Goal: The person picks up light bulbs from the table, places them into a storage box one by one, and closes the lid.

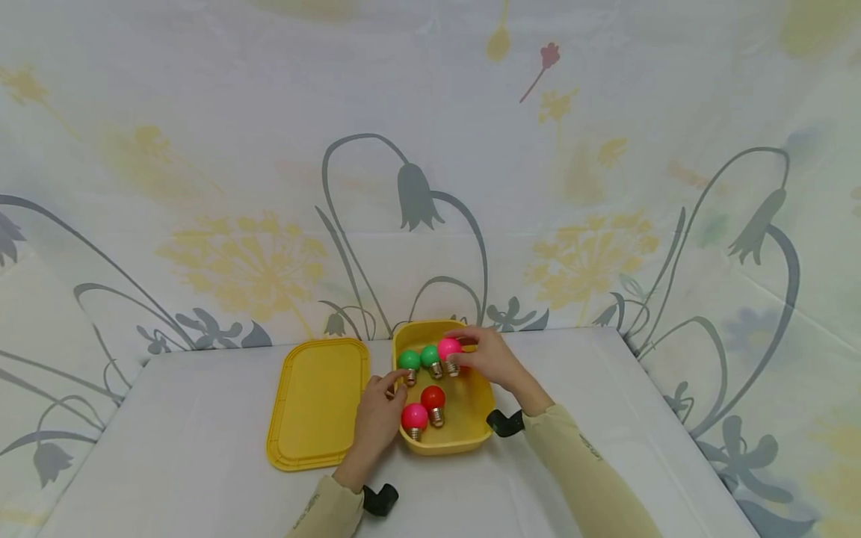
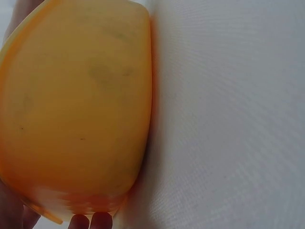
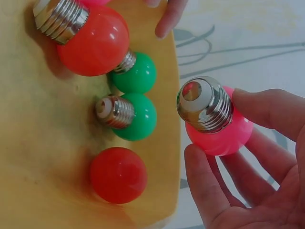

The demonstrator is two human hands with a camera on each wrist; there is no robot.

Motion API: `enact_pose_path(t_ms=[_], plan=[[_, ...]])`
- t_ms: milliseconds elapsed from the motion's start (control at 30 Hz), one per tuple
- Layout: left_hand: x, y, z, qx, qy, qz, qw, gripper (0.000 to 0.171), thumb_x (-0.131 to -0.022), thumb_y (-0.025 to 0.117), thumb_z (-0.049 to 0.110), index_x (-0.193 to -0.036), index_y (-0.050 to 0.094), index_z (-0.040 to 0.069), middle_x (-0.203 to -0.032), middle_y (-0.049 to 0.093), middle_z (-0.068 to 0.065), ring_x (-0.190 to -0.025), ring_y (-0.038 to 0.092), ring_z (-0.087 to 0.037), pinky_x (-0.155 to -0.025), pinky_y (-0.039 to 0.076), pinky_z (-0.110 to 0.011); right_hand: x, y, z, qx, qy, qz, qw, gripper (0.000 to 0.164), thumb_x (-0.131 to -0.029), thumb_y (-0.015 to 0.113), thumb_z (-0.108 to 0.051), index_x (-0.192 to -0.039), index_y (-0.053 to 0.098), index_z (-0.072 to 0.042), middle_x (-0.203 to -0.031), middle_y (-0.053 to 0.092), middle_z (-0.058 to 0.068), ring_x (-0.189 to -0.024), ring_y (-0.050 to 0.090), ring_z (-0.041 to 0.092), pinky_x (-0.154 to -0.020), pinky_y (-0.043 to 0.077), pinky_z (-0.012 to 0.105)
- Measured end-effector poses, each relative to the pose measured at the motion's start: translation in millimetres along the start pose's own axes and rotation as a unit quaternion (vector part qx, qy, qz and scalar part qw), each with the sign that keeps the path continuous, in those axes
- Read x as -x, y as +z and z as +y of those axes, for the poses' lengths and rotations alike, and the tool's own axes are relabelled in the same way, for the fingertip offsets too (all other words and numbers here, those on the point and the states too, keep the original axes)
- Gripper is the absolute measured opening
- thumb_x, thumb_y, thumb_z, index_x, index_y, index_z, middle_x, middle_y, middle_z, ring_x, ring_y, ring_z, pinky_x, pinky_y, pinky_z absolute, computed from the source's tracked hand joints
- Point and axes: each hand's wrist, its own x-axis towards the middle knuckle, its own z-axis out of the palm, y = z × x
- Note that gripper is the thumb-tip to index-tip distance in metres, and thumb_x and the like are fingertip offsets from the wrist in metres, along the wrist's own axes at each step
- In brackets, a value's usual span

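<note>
My right hand [image 1: 492, 359] pinches a pink light bulb [image 3: 224, 138] between thumb and fingers, its silver screw base toward the wrist camera. It is held above the far part of a yellow plastic container [image 1: 471, 418]. At the container's left side, my left hand [image 1: 378, 412] grips the rim, with fingertips [image 2: 101, 220] against the outer wall in the left wrist view. Inside lie two green bulbs [image 1: 409, 360], a red bulb [image 1: 433, 397] and another pink bulb [image 1: 414, 415]. The right wrist view also shows a red ball-shaped bulb [image 3: 118, 175], its base hidden.
A flat yellow lid [image 1: 319, 403] with a raised rim lies left of the container. Both stand on a white cloth-covered table [image 1: 208, 433]. Behind rises a white backdrop [image 1: 430, 90] with grey and yellow flower prints. A black camera mount [image 1: 504, 424] sticks out from the right wrist.
</note>
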Motion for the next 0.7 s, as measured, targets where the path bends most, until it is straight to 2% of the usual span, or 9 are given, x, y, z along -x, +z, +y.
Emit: enact_pose_path(t_ms=[267, 433, 700], plan=[[0.1, 0.0, -2.6, -0.002, 0.002, -0.001, 1.0, 0.028, -0.095, 0.062, 0.016, -0.121, 0.072, 0.015, -0.087, 0.051, -0.005, -0.075, 0.049, -0.02, -0.059, 0.041, -0.029, -8.5, 7.7, 10.0, -0.027, 0.028, -0.024, 0.999, 0.037, -0.088, 0.076, -0.022, -0.122, 0.07, -0.007, -0.116, 0.069, 0.008, -0.11, 0.062, 0.03, -0.09, 0.052, 0.039], [0.4, -0.1, -2.4, -0.001, 0.003, 0.001, 1.0, 0.028, -0.095, 0.062, 0.016, -0.121, 0.072, 0.015, -0.087, 0.051, -0.005, -0.075, 0.049, -0.02, -0.059, 0.041, -0.029, -11.0, 10.5, 9.3, -0.04, 0.049, -0.034, 0.997, 0.037, -0.088, 0.075, -0.019, -0.123, 0.07, -0.008, -0.117, 0.068, 0.007, -0.109, 0.063, 0.028, -0.09, 0.052, 0.038], [-0.7, -0.1, -3.1, -0.002, 0.005, -0.001, 1.0, 0.028, -0.095, 0.062, 0.016, -0.121, 0.072, 0.016, -0.087, 0.051, -0.005, -0.073, 0.049, -0.019, -0.058, 0.04, -0.029, -13.5, 13.1, 12.6, -0.069, 0.055, -0.055, 0.995, 0.038, -0.088, 0.074, -0.016, -0.124, 0.068, -0.005, -0.12, 0.066, 0.01, -0.109, 0.063, 0.028, -0.091, 0.052, 0.039]])
